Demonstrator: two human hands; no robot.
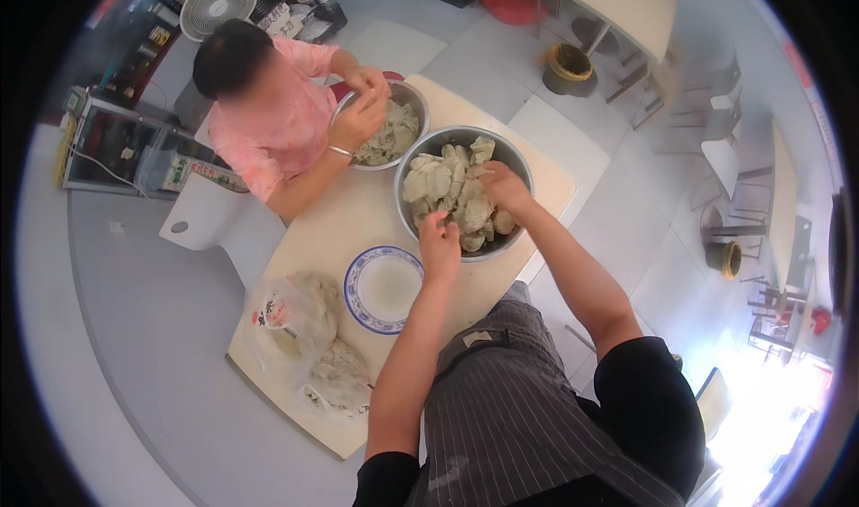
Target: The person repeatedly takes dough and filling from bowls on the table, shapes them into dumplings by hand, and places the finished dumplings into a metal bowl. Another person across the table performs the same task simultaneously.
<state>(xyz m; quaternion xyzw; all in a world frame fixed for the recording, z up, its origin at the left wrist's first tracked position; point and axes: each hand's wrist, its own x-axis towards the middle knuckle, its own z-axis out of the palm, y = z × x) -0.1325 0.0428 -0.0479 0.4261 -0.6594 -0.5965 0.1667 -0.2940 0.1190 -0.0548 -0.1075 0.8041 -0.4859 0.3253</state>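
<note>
A steel bowl [402,210] on the table holds a heap of pale, beige-grey, wrinkled flat pieces [438,180], whose kind I cannot make out. My left hand [439,246] is at the bowl's near edge, fingers bent and drawn together. Over the right side of the heap, my right hand [506,190] has its fingers curled down against the pieces. What either hand grips is hidden by the fingers. Below the bowl, beside my left forearm, stands a white plate with a blue patterned rim [352,297], holding what looks like a little cloudy liquid.
Across the table [295,230], a person in pink [277,122] works with both hands over a second steel bowl [420,104] of similar pieces. Clear plastic bags [309,328] with pale contents lie at the left. Other tables [617,1], chairs and bins [567,70] stand beyond.
</note>
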